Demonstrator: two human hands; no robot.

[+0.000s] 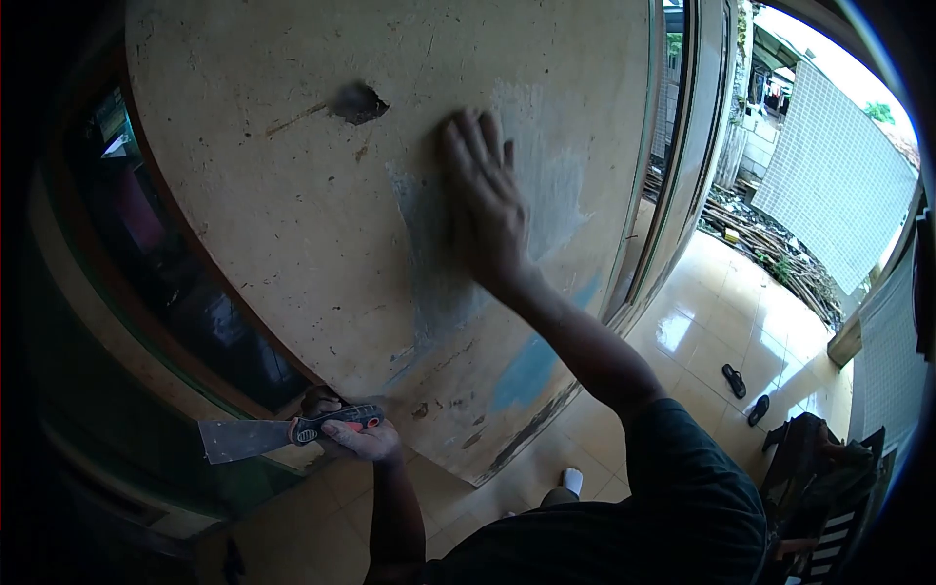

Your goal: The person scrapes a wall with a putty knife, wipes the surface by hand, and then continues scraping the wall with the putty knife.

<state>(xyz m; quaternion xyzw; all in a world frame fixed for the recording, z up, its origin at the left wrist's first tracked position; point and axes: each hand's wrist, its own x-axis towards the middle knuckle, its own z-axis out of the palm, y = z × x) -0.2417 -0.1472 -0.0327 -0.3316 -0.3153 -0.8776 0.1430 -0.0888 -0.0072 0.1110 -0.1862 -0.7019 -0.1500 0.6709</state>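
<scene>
My right hand [487,200] lies flat against a worn cream wall [283,219], fingers stretched upward. Beneath and beside it spreads a grey, smeared patch [556,185]. A putty knife [336,423] is in my left hand [369,441], low at the wall's left corner; its wide, dusty blade points left and my fingers wrap round the black and red handle. A dark, ragged hole [359,102] shows in the wall, up and left of my right hand. Lower down, a blue patch [526,375] shows on the surface.
On the left is a dark glass pane in a brown frame [180,239]. A window or door frame [673,146] edges the wall's right side. Black sandals [733,380] lie on the shiny tiled floor [702,327], near dark wooden furniture [814,478]. Outside, sticks are piled [770,253].
</scene>
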